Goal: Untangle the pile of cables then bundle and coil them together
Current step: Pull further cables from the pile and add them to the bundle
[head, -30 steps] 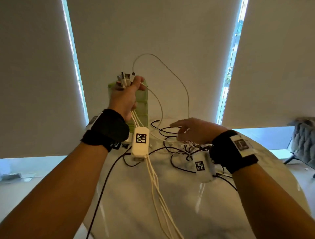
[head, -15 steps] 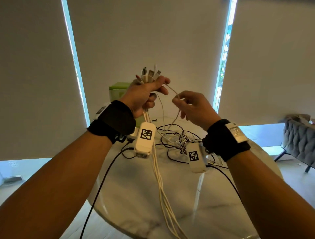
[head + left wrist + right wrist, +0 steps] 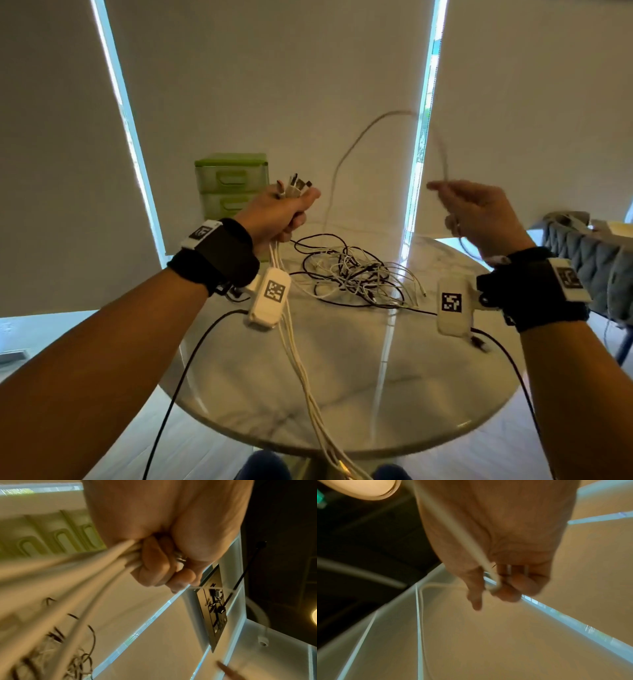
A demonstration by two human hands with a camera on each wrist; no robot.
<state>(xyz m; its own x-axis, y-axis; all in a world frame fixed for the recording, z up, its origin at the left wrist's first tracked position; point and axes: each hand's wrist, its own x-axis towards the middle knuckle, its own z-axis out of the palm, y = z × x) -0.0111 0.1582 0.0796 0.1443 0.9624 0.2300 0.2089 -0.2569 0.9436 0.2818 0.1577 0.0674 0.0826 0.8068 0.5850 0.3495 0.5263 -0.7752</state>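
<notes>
Fisted left hand around white cables

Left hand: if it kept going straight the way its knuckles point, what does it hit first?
Probably the green drawer unit just beyond the left hand; the bundle of white cables it grips leads with its plugs. Depth between them is unclear.

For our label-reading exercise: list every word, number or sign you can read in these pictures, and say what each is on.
No readable words or numbers.
Wrist pods: black-and-white square code markers, no letters.
Wristband tags: similar markers, blurred.
Dark panel: marks too blurred to read.
</notes>
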